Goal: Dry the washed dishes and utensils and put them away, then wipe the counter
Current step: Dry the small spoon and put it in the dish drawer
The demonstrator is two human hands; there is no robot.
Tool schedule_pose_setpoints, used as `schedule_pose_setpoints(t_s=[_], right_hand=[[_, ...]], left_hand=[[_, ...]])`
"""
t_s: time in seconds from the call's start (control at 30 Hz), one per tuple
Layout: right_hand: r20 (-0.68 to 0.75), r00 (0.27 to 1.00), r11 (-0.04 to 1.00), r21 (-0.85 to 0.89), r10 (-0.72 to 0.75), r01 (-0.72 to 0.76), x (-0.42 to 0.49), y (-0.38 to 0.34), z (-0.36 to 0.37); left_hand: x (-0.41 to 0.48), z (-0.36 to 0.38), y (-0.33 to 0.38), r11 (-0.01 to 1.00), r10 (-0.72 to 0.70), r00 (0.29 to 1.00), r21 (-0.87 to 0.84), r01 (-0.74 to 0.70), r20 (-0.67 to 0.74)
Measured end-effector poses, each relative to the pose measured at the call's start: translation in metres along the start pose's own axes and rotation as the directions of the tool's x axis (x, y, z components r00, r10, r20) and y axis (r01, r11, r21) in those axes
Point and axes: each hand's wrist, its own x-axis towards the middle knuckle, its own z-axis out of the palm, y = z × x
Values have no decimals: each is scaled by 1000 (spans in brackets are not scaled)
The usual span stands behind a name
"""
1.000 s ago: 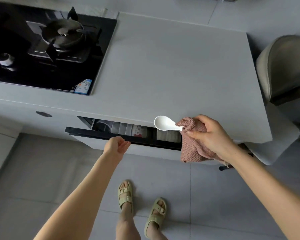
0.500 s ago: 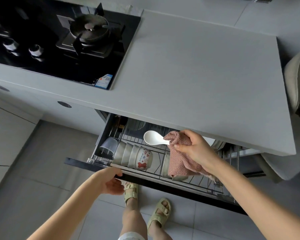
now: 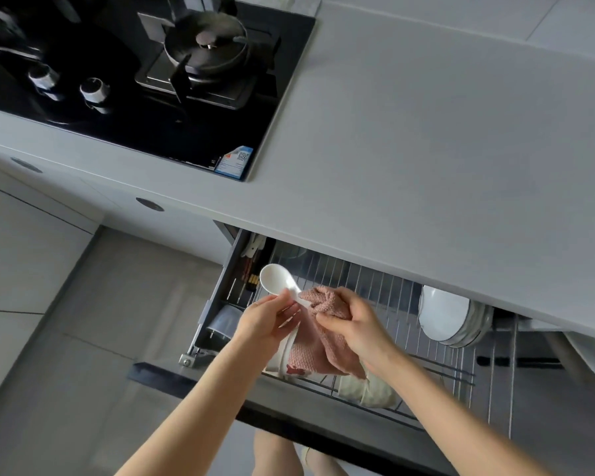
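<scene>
A white spoon (image 3: 276, 280) is held over the open drawer rack (image 3: 375, 290) below the grey counter (image 3: 426, 149). My left hand (image 3: 267, 319) pinches the spoon's handle just below the bowl. My right hand (image 3: 354, 324) grips a pink cloth (image 3: 318, 341) that wraps the end of the handle and hangs down over the rack. Both hands meet above the drawer's left half. Cups under the cloth are mostly hidden.
White plates (image 3: 443, 316) stand on edge at the rack's right. A clear cup (image 3: 225, 321) and chopsticks (image 3: 248, 276) lie in the left compartment. The black gas hob (image 3: 134, 73) occupies the counter's left. The drawer front (image 3: 186, 381) juts out toward my legs.
The drawer went from barely open to fully pulled out. My left hand left the drawer front and took hold of the spoon. My right hand, with cloth and spoon, moved down over the rack.
</scene>
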Motion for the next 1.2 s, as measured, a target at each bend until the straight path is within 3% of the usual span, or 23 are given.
schedule_pose_setpoints(t_s=[0.1,0.17,0.23,0.27,0.3,0.37,0.43,0.57,0.77,1.1,1.2], right_hand=[[12,1000,987,-157,-17,18,15,3,9],[-35,999,973,-228,-37,29,26,9,11],[-104,994,962,-274,-35,6,35,16,10],[-127,992,960,-279,-25,-11,39,20,8],[-140,990,961,-274,-12,-27,42,24,6],[-145,989,961,-272,8,-48,47,31,4],[-136,991,961,-272,23,-59,52,39,5],[-156,985,979,-178,73,-101,63,58,6],[-151,984,982,-150,91,-114,80,77,9],[-152,987,986,-153,41,-65,98,70,16],[-163,986,987,-149,39,-64,98,67,15]], left_hand=[[22,-5,5,992,-18,994,-129,4,-103],[37,-15,15,993,40,978,-99,-61,-204],[57,-29,26,976,196,933,151,-156,-301],[67,-35,30,922,302,893,342,-184,-333],[78,-41,34,811,416,846,557,-179,-334],[97,-45,42,483,583,780,869,-106,-228],[114,-41,49,279,646,751,958,-69,-134],[150,-33,59,139,635,767,990,7,-95],[183,-27,60,150,710,702,985,-87,-46],[189,-22,59,-131,726,672,989,-74,146],[189,-27,58,-172,716,676,983,-68,172]])
